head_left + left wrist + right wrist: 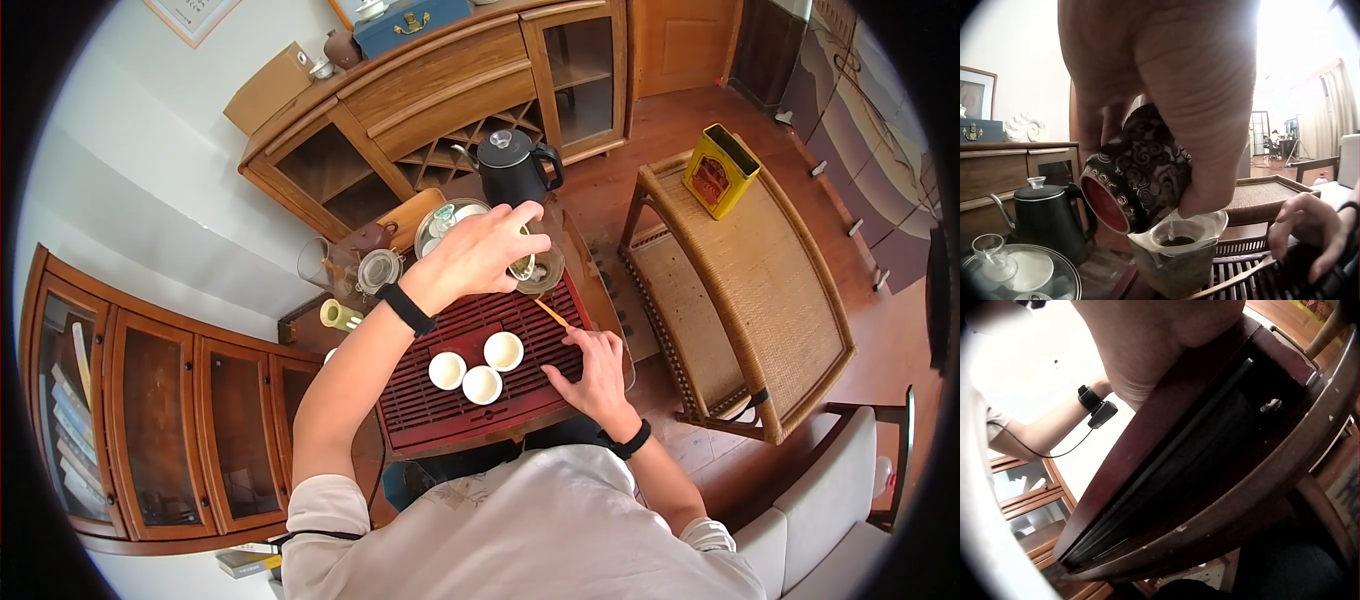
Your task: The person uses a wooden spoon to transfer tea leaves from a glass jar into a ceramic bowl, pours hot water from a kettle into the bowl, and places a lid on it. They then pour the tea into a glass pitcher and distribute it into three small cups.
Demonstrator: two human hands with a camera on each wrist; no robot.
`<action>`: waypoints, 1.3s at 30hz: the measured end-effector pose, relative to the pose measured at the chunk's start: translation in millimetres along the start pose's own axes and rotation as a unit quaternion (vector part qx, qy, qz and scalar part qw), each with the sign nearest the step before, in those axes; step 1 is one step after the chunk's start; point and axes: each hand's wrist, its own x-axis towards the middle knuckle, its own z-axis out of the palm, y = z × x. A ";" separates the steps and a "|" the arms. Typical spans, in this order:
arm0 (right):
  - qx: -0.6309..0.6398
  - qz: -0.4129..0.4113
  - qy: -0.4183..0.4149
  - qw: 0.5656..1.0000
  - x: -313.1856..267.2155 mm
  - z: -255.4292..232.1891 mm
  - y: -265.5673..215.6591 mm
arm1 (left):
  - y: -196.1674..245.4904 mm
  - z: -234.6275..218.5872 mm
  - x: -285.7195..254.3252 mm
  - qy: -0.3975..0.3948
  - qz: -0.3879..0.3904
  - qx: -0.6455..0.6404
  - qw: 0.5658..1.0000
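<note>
My left hand [480,248] grips a small dark jar [1147,172] with swirling relief and a red end. It is tilted above a squarish vessel [1172,269] with a pale, uneven rim and dark matter inside, at the far right of the slatted red tea tray [420,425]. Nearer the body, my right hand [595,372] pinches one end of a thin wooden stick [552,313], whose other end reaches toward that vessel. Three white cups [482,385] stand together on the tray, left of the right hand. The right wrist view shows the tray's side, the right hand's fingers hidden.
A black kettle [512,165] stands beyond the tray. Left of the raised hand are a glass-lidded jar [380,270] and a pale green holder [338,315]. On the right, a rattan stand [765,300] bears an open yellow tin [720,172]. A wooden sideboard [440,95] lines the back.
</note>
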 end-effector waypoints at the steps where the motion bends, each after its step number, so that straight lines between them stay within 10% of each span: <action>1: 0.000 0.001 -0.001 1.000 -0.1 0.2 -0.2 | -0.2 0.1 0.0 0.000 -0.001 0.000 1.000; 39: -0.005 -0.008 0.000 1.000 0.6 -0.6 -0.9 | 2.7 -6.9 18.0 -0.074 -0.006 0.011 0.997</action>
